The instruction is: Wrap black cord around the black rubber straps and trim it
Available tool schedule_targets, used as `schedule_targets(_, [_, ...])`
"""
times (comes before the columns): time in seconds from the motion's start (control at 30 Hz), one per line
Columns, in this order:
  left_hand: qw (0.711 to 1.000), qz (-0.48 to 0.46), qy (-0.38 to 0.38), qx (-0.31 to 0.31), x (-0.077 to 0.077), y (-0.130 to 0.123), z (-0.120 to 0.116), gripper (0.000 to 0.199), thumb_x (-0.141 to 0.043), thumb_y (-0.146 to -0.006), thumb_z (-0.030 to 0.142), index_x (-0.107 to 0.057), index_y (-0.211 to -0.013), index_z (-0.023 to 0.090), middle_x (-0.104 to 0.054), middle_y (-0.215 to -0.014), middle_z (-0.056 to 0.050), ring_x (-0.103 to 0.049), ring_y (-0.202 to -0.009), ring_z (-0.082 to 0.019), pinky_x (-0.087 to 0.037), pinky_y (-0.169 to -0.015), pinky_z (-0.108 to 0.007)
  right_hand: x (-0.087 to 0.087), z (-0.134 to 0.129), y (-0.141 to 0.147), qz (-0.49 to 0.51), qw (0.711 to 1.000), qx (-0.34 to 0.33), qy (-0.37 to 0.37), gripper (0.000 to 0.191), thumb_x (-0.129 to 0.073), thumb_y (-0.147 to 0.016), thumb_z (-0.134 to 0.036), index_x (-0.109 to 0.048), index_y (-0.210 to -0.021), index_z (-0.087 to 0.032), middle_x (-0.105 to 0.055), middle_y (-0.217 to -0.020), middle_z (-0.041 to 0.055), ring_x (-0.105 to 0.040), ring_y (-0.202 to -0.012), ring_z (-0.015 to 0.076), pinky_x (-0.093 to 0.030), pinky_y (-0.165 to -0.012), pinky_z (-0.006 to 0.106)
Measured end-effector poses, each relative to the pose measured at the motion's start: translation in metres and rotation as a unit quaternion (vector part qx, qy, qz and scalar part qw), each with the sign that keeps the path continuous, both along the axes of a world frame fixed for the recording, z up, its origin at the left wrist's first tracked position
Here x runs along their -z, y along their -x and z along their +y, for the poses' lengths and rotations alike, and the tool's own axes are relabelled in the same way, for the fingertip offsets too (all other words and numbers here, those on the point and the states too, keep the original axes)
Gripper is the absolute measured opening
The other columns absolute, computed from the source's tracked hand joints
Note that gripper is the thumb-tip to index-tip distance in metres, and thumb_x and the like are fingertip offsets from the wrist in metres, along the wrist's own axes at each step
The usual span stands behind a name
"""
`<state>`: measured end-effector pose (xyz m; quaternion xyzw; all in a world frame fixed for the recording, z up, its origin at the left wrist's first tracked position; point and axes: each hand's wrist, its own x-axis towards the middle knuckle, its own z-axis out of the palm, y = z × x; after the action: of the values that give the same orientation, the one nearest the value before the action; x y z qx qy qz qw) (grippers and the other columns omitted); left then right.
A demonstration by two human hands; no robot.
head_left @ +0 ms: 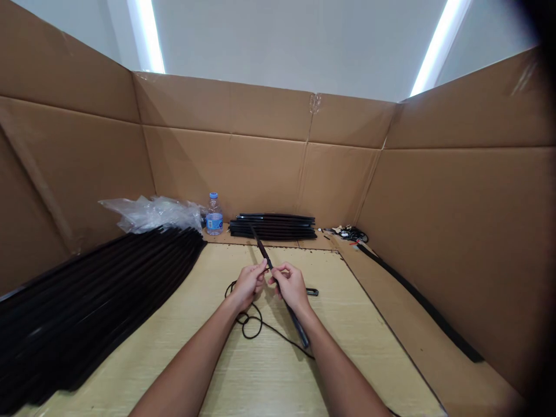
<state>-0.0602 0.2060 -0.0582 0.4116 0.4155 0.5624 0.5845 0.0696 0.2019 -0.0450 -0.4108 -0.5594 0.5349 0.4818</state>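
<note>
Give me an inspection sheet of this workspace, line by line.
Surface: pale wood-grain board, cardboard sheet along its right side.
Job's things: black rod in both hands; stacked black rods behind; large pile of black rods at left.
Clutter: plastic wrap, water bottle, small heap of mixed bits at back right.
Grippers: left hand and right hand, fingers closed on the black rod.
Cables: thin black cord looped beneath the hands.
Surroundings: cardboard walls, white wall, light strips.
</note>
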Motion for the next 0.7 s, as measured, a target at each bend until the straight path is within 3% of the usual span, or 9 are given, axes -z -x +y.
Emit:
schedule_targets(0.13, [1.0, -0.005, -0.003, 0.012, -0.001, 0.001, -0.001, 0.055, -0.076, -0.062, 0.058, -0.041, -0.061, 0.016, -0.025, -0.051, 0.01, -0.013, -0.041, -0.001, -0.004, -0.041, -0.021, 0.003, 0.005, -0.001, -0.021, 1.0, 0.005, 0.019, 0.044, -0.065, -0.062, -0.046, -0.06, -0.087, -0.01, -0.061, -0.062, 0.0, -0.045, -0.046, 0.0027, -0.032, -0.046, 0.014])
schedule_targets(0.3, [0.999, 0.014, -0.004, 0.047, -0.001, 0.009, -0.002, 0.053, -0.079, -0.06, 0.054, -0.043, -0.06, 0.015, -0.025, -0.049, 0.01, -0.014, -0.041, -0.001, -0.004, -0.041, -0.021, 0.006, 0.01, -0.004, -0.028, 0.998, -0.055, 0.033, 0.044, -0.072, -0.055, -0.049, -0.058, -0.066, -0.008, -0.052, -0.052, -0.0029, -0.037, -0.046, 0.0005, -0.025, -0.047, 0.015])
schedule_targets(0.47, [0.997, 0.033, -0.025, 0.063, 0.0, 0.018, 0.001, 0.049, -0.079, -0.063, 0.05, -0.046, -0.059, 0.014, -0.027, -0.047, 0.009, -0.017, -0.04, -0.002, -0.005, -0.041, -0.022, 0.013, 0.012, -0.007, -0.041, 0.997, -0.023, -0.055, 0.052, -0.083, -0.045, -0.04, -0.057, -0.08, -0.012, -0.048, -0.054, -0.0079, -0.036, -0.049, -0.0001, -0.027, -0.047, 0.012])
schedule_targets(0.6, [0.999, 0.015, -0.03, 0.029, -0.002, 0.021, 0.001, 0.05, -0.08, -0.062, 0.048, -0.042, -0.06, 0.016, -0.025, -0.047, 0.011, -0.016, -0.039, -0.001, -0.006, -0.04, -0.021, 0.011, 0.007, -0.004, 0.004, 0.994, -0.045, -0.099, 0.047, -0.078, -0.056, -0.035, -0.063, -0.094, -0.013, -0.066, -0.084, 0.0027, -0.058, -0.071, 0.0065, -0.046, -0.06, 0.014])
schedule_targets(0.7, [0.999, 0.004, -0.028, -0.017, -0.005, 0.021, 0.0, 0.053, -0.082, -0.058, 0.049, -0.039, -0.061, 0.017, -0.024, -0.047, 0.011, -0.015, -0.039, -0.001, -0.006, -0.04, -0.02, 0.005, 0.001, -0.003, 0.046, 0.992, -0.097, -0.06, 0.054, -0.07, -0.065, -0.042, -0.064, -0.111, -0.014, -0.066, -0.106, 0.0072, -0.062, -0.077, 0.0098, -0.053, -0.061, 0.02])
